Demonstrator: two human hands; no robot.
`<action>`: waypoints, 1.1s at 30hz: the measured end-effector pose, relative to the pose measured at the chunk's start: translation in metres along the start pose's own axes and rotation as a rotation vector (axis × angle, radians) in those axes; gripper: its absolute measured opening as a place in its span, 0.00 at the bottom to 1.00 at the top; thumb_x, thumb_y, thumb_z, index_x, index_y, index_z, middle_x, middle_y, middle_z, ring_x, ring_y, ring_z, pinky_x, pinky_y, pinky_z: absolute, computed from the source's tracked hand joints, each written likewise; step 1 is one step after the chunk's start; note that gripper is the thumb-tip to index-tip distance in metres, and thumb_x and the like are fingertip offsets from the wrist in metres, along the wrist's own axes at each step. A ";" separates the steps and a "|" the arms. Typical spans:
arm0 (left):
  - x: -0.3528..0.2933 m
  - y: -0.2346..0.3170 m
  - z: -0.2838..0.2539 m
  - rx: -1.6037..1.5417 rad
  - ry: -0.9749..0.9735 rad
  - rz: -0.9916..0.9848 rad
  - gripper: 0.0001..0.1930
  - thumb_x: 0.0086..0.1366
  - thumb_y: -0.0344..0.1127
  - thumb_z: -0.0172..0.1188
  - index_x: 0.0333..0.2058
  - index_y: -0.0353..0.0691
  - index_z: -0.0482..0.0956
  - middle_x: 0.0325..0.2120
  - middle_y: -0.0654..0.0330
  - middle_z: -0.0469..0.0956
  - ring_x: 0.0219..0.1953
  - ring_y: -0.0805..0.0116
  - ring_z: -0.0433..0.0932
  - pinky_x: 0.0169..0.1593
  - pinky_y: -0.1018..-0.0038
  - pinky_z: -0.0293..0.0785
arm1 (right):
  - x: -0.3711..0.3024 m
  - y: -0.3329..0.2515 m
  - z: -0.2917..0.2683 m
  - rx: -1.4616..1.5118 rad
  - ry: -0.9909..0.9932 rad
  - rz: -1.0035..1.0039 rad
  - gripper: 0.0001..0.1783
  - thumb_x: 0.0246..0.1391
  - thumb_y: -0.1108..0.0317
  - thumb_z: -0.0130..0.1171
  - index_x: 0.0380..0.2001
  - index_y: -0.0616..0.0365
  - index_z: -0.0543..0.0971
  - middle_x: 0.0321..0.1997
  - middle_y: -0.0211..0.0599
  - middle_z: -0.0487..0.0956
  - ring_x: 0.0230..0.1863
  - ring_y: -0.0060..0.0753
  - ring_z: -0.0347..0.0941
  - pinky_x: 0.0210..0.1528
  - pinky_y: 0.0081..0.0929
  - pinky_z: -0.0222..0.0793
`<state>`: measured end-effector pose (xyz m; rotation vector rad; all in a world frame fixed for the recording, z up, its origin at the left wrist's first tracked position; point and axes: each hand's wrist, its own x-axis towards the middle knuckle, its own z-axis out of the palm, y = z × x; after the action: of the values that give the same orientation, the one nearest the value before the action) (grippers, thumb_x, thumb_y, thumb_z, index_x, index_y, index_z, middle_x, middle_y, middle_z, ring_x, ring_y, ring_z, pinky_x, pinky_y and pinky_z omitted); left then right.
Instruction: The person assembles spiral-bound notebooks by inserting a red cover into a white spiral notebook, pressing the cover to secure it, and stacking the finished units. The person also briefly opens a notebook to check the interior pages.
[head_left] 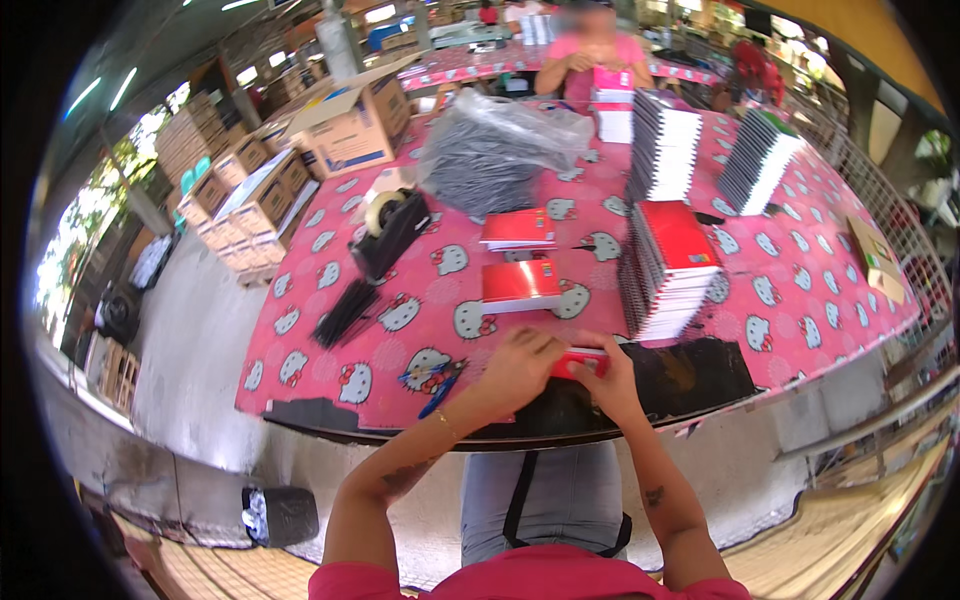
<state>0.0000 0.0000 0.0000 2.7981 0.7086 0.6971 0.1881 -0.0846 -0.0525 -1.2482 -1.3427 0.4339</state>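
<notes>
Both my hands meet at the near edge of a table under a pink cartoon-cat cloth [330, 330]. My left hand [520, 368] and my right hand [607, 382] together grip a small red notebook [578, 360], which is mostly hidden by my fingers. Just beyond them lies a red notebook [520, 283] flat on the cloth, and another small red stack [517, 229] lies farther back. A tall leaning stack of red spiral notebooks [668, 268] stands right of my hands.
A black tape dispenser [388, 232], a bundle of black spirals [345, 312] and a blue pen [440, 388] lie to the left. A bag of black spirals [490, 150], more notebook stacks [662, 145] and cardboard boxes [350, 125] sit farther back. A person in pink [590, 62] stands across.
</notes>
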 end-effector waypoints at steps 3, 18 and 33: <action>-0.009 -0.015 0.014 -0.070 0.306 -0.001 0.21 0.56 0.28 0.63 0.51 0.36 0.76 0.51 0.47 0.77 0.55 0.50 0.75 0.59 0.54 0.70 | -0.012 0.009 -0.020 0.087 -0.084 0.259 0.23 0.49 0.76 0.72 0.48 0.60 0.75 0.40 0.33 0.80 0.39 0.18 0.74 0.41 0.20 0.72; -0.110 -0.150 -0.060 0.451 0.430 -0.498 0.10 0.67 0.34 0.57 0.44 0.37 0.74 0.33 0.50 0.77 0.34 0.44 0.78 0.36 0.57 0.77 | -0.014 -0.006 0.017 0.276 -0.187 0.254 0.12 0.58 0.76 0.64 0.45 0.63 0.81 0.43 0.35 0.83 0.46 0.23 0.76 0.52 0.21 0.70; -0.078 -0.008 -0.036 -0.368 0.430 -0.395 0.08 0.68 0.30 0.60 0.43 0.35 0.77 0.29 0.51 0.80 0.23 0.59 0.77 0.28 0.70 0.73 | -0.018 -0.010 0.025 0.334 -0.244 0.269 0.14 0.57 0.75 0.65 0.47 0.64 0.82 0.44 0.34 0.83 0.45 0.20 0.75 0.51 0.20 0.70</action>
<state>-0.0810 -0.0294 -0.0015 2.1080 1.0414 1.2128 0.1570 -0.0927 -0.0587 -1.1212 -1.2421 0.9850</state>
